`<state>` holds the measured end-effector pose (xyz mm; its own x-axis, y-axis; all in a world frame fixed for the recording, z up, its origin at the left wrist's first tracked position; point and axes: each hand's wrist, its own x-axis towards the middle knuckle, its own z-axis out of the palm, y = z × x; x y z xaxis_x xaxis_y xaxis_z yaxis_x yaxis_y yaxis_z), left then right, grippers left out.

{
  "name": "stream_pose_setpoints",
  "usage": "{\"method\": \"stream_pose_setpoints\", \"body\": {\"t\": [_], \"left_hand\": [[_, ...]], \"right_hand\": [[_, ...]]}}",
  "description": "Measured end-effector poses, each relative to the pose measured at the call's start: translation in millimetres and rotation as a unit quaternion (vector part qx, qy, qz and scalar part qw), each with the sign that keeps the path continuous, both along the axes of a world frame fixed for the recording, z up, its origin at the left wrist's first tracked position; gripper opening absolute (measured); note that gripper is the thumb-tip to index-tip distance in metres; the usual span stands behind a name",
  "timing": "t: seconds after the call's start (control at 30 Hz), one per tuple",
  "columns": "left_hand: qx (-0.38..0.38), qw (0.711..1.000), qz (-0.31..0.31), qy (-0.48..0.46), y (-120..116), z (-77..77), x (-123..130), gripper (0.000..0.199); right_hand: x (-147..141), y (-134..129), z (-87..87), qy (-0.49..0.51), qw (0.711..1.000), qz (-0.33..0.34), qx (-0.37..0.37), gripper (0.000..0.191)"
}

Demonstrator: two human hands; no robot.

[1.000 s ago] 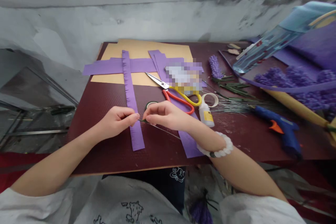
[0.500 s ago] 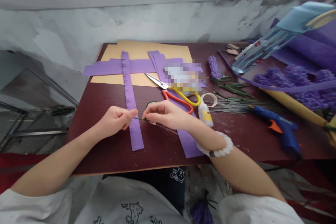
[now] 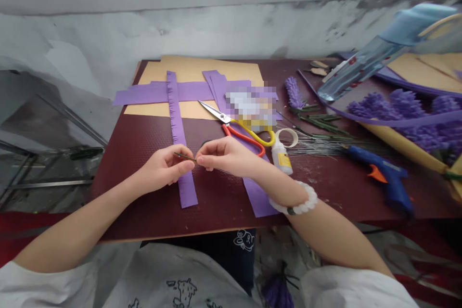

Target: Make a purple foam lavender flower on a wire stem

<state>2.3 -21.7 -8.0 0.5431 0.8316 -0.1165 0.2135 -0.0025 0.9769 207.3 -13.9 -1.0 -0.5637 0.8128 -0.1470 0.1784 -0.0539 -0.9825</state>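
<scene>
Head cam view, two bare hands working over a dark maroon textured board (image 3: 137,163). Just one short thin green wire (image 3: 185,157) between them, lying straight and level right above a fringed purple paper strip (image 3: 175,115). Left hand (image 3: 164,168) is curled closed, pinching one end of the wire, and right hand (image 3: 225,156) is closed the same way on the other end, with one white beaded bracelet (image 3: 294,200) on that wrist.

Count on the board: one fringed strip, at least two plain purple paper strips (image 3: 144,94) crossing a tan card sheet (image 3: 191,70), and one pair of scissors with orange and yellow handles (image 3: 231,118) lying open. Also one white glue bottle (image 3: 281,158), one pale tape roll (image 3: 288,137), one blue hot glue gun (image 3: 382,168) and one loose purple lavender spike (image 3: 294,92). There's a bundle of green wires (image 3: 317,147) too, too many to count, plus a heap of purple paper lavender heads (image 3: 400,115) on the right.
</scene>
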Motion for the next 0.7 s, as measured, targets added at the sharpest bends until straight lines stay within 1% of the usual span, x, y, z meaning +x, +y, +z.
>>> {"method": "stream_pose_setpoints", "body": {"t": [0.17, 0.27, 0.33, 0.47, 0.6, 0.7], "left_hand": [[0.075, 0.996, 0.050, -0.022, 1.6, -2.7, 0.6, 0.023], [0.091, 0.992, 0.078, -0.044, 2.3, -2.6, 0.3, 0.015], [0.072, 0.991, 0.096, -0.063, 2.4, -1.9, 0.8, 0.014], [0.013, 0.988, 0.117, -0.103, 2.4, -1.2, 2.8, 0.019], [-0.018, 0.985, 0.108, -0.135, 3.0, -2.8, 3.4, 0.023], [-0.026, 0.984, 0.099, -0.144, 4.1, -5.2, 2.7, 0.024]], "right_hand": [[-3.7, -0.3, -4.4, 0.058, 0.997, -0.003, -0.047, 0.017], [-5.5, -0.7, -5.7, 0.067, 0.996, -0.009, -0.058, 0.017], [-6.0, -0.9, -5.7, 0.070, 0.996, -0.013, -0.057, 0.018], [-6.2, -1.2, -4.5, 0.080, 0.995, -0.007, -0.060, 0.020], [-5.6, -1.6, -1.7, 0.077, 0.995, 0.005, -0.068, 0.018], [-3.9, -1.1, 0.5, 0.049, 0.997, 0.004, -0.054, 0.017]]}}
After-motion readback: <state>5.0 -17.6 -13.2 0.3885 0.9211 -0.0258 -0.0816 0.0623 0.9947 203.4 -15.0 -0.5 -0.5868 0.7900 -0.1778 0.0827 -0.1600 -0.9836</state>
